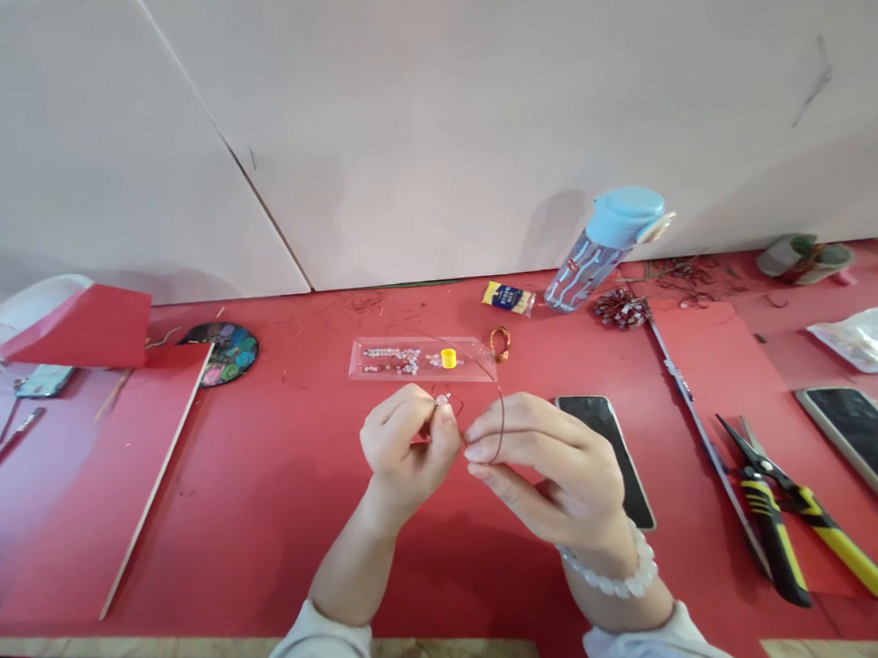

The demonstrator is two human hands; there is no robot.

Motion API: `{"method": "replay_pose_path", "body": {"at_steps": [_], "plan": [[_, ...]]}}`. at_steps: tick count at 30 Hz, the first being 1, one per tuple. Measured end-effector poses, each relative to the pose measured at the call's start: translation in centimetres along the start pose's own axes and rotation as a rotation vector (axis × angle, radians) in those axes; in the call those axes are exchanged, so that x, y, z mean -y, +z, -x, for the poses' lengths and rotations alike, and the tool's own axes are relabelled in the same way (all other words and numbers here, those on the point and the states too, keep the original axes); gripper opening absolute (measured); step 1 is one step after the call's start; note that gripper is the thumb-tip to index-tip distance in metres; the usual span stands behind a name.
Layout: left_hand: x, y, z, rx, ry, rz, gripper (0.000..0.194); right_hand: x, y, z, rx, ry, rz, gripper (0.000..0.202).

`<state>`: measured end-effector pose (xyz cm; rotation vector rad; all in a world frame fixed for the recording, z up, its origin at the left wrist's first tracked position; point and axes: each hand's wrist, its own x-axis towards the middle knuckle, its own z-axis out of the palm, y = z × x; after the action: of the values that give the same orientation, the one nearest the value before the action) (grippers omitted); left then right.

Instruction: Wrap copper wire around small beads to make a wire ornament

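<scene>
Between the thumb and forefinger of my left hand (406, 442) is a small pale pink bead (442, 400) on a thin dark red cord. My right hand (550, 462) pinches the same cord (502, 415), which loops up over its fingers and back toward the tray. Just beyond both hands lies a clear shallow tray (479, 371) with rows of small pink, white and red beads (392, 360) and a yellow ring-shaped piece (448, 357). Part of a phone (600, 423) is covered by my right hand.
Behind the tray are a small yellow-blue packet (507, 297), a gold-coloured ring (500, 343) and a blue-lidded bottle (606, 247). Yellow-black scissors (786, 500) and another phone (864, 445) lie right. At left are a red board (111, 482) and a round palette (234, 353).
</scene>
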<state>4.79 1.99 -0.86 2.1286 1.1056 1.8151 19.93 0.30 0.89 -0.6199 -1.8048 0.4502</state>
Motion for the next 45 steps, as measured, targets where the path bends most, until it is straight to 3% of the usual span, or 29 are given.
{"method": "replay_pose_path", "body": {"at_steps": [10,17,19,23,27,31,34,36,40,45], "plan": [[0.2,-0.1,-0.6,0.069,-0.129,-0.060,0.033,0.4,-0.2,0.8,-0.059,-0.031,-0.196,0.010],[0.2,-0.3,-0.4,0.156,-0.062,-0.072,0.035,-0.1,-0.3,1.8,-0.092,0.156,-0.462,0.008],[0.3,-0.4,-0.4,0.128,-0.031,-0.074,0.032,-0.4,-0.4,1.7,-0.089,0.186,-0.409,0.013],[0.5,-0.6,-0.4,0.099,0.017,-0.073,0.027,-0.9,-0.1,1.0,-0.055,0.191,-0.092,0.036],[0.8,-0.5,-0.4,0.142,0.062,-0.005,0.022,-1.3,0.7,0.4,-0.086,0.123,0.098,0.029],[0.8,-0.4,-0.5,0.176,0.056,0.062,0.021,-1.4,1.1,0.5,-0.171,0.051,0.145,0.026],[0.6,-0.4,-0.4,0.164,-0.051,0.084,0.011,-1.7,1.1,0.8,-0.230,0.004,0.182,0.030],[0.6,-0.3,-0.3,0.113,-0.099,0.116,0.015,-1.8,1.2,0.9,-0.235,-0.013,0.182,0.034],[0.8,-0.3,0.3,0.031,-0.053,0.147,0.026,-1.8,1.2,0.9,-0.225,-0.002,0.163,0.037],[0.6,-0.2,0.6,0.025,-0.175,0.223,0.018,-1.6,1.1,0.8,-0.215,0.003,0.143,0.034]]}}
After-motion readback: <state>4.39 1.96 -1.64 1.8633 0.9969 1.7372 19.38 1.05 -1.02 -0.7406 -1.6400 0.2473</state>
